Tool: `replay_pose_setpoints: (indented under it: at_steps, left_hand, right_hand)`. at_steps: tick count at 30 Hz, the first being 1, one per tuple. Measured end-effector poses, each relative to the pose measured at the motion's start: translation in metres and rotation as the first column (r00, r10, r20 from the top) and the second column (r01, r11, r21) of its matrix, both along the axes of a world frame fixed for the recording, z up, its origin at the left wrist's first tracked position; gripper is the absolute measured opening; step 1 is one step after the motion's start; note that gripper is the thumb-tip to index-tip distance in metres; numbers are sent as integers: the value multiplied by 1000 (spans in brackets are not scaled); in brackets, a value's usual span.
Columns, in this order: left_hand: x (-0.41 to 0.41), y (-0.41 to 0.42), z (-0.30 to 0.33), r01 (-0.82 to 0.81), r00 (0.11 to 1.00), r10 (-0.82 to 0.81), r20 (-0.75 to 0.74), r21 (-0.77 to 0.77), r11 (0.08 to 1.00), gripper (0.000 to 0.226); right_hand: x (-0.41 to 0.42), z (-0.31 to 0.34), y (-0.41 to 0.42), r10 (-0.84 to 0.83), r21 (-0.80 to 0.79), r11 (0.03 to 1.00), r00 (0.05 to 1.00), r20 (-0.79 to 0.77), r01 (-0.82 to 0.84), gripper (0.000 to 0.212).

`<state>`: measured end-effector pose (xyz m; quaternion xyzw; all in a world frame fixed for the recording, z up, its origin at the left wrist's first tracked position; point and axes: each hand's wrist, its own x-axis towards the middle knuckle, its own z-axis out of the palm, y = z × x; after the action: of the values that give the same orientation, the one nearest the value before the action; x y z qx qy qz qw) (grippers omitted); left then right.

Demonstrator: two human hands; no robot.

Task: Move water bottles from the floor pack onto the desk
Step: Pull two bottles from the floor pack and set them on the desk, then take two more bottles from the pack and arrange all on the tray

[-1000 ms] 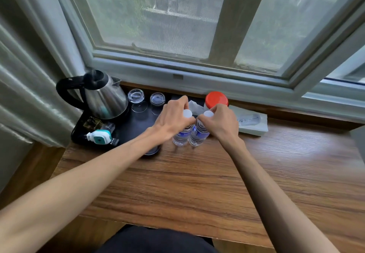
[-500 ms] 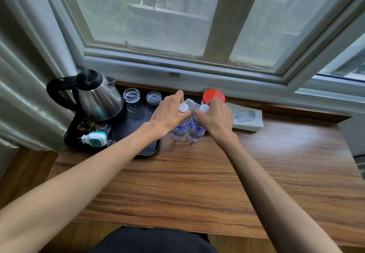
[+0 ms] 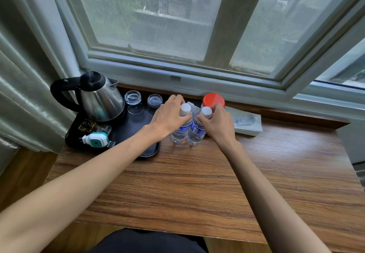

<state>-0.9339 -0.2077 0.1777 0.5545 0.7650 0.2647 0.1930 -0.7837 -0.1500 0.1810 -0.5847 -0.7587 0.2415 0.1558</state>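
Observation:
Two small clear water bottles with white caps and blue labels stand upright side by side on the wooden desk [image 3: 197, 183], near its back edge. My left hand [image 3: 167, 116] is wrapped around the neck of the left bottle [image 3: 181, 132]. The neck of the right bottle [image 3: 196, 134] sits in the grip of my right hand [image 3: 218, 123]. Both bottles rest on the desk top and touch each other. The floor pack is out of view.
A black tray [image 3: 146, 150] at the left holds a steel kettle [image 3: 100, 98], two upturned glasses [image 3: 134, 99] and a small white-teal device [image 3: 95, 139]. Behind the bottles are a red-lidded jar [image 3: 213, 99] and a flat white box [image 3: 246, 122]. Window frame and curtain border the desk.
Both hands stay on the bottle necks. The bottles stand in the same spot beside the tray; only the camera view has shifted slightly.

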Motion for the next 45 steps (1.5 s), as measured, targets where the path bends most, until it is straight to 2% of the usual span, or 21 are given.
replay_pose_setpoints:
  at_steps: [4,7,11,14,18,23,27,30,38,45]
  left_hand:
    - [5,-13,4,-72,996,76,-44,88,993,48]
    - [15,-19,14,-105,993,114,-38,175,979,43]
    - [39,-25,27,-56,998,57,2,222,973,29]
    - [71,-27,32,9,1000,-12,12,249,969,27]
    - [119,-28,34,106,994,-110,7,200,974,36]
    - [209,-24,35,272,961,-271,-47,9,962,56]
    - [296,-28,32,411,900,-426,-95,-141,901,65]
    - [362,-34,28,503,839,-530,-122,-199,841,66]
    - [517,-36,17,708,657,-743,-128,-232,667,65]
    - [632,0,-5,803,511,-851,-123,-283,524,59]
  right_hand:
    - [12,0,-10,8,3,1000,998,-60,-8,45]
    - [25,3,-16,-7,-12,1000,995,-102,6,51]
    - [55,10,-22,-40,-19,999,990,-132,38,48]
    - [89,16,-27,-95,-55,995,982,-162,87,52]
    - [145,21,-38,-135,-67,990,974,-181,124,59]
    - [248,29,-65,-196,-65,980,971,-139,188,62]
    - [337,28,-95,-285,-91,957,949,-135,274,69]
    - [401,23,-121,-363,-94,931,924,-120,353,73]
    - [547,13,-172,-620,-196,782,773,-137,592,70]
    - [646,-21,-173,-778,-297,620,617,-113,727,67]
